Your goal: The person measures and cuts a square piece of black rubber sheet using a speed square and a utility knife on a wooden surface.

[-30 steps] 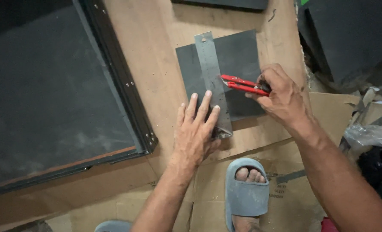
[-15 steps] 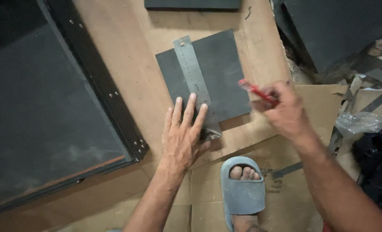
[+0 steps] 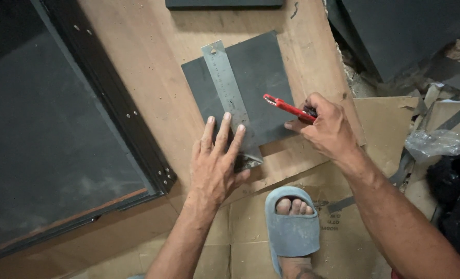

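Red cutter, silver ruler, dark grey sheet.

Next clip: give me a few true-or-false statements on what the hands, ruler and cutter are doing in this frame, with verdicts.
1. The left hand presses on the metal ruler. True.
2. The right hand holds a blue pen. False: it holds a red utility knife.
3. The ruler lies across the dark grey sheet. True.
4. The sheet rests on bare concrete. False: it lies on a wooden board.
5. A foot in a grey-blue slide sandal stands on cardboard. True.
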